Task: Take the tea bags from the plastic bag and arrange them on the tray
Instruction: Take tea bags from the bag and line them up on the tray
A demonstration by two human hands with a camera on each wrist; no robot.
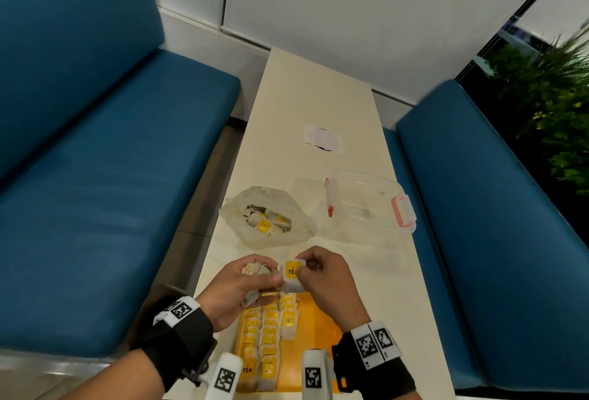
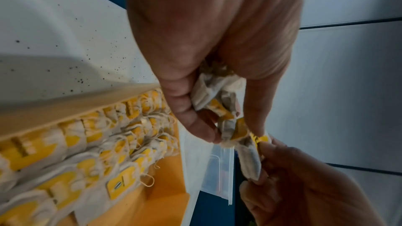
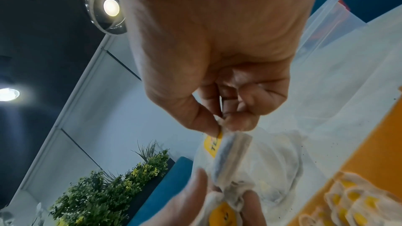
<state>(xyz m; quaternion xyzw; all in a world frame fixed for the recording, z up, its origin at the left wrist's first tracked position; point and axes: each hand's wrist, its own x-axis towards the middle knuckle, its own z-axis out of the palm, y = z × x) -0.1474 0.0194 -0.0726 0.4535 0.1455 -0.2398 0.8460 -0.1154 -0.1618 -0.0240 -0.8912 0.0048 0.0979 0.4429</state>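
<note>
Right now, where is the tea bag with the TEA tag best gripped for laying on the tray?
At its top edge by the yellow tag, from above: the single tea bag hangs upright there from the right hand, while the left hand holds a bunch of tea bags above the tray.

The tea bags (image 1: 266, 340) on the tray are pale grey-white with yellow tags. One tag (image 1: 292, 269) between the hands carries dark letters "TEA". The tray (image 1: 315, 329) is orange-yellow. The plastic bag (image 1: 267, 216) is milky and half transparent. The surface (image 1: 306, 103) is cream with small dark specks. The container (image 1: 366, 205), at the right of the frame, is clear with pink-red clips. The seats (image 1: 105, 151) are deep blue. The wrist bands (image 1: 379, 347) are black with black-and-white square codes.
</note>
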